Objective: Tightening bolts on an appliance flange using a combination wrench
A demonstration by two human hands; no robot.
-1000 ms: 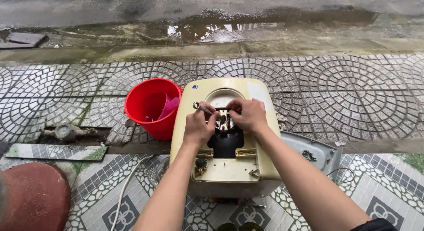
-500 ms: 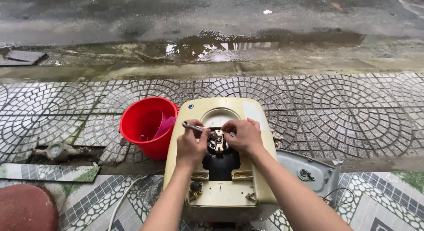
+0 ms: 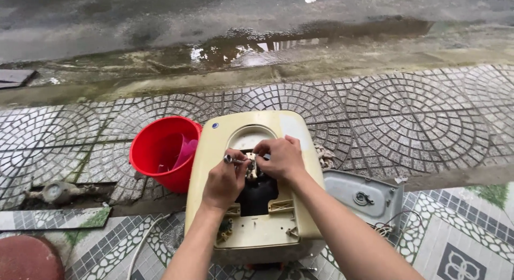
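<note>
Working inside the heater (image 3: 256, 215) opening: left hand (image 3: 224, 179) holds a tool (image 3: 231, 159); right hand (image 3: 282, 158) pinches a fitting (image 3: 250, 167) at 12 o'clock; steady turning is judged next.

Small round blue sticker (image 3: 214, 125) on cream casing (image 3: 300, 215).

A cream, boxy appliance casing (image 3: 251, 205) lies flat on patterned tiles, its dark central opening exposed.

Single head view, looking steeply down, close over cream appliance (image 3: 257, 205) on pavement (image 3: 407, 114)
</note>
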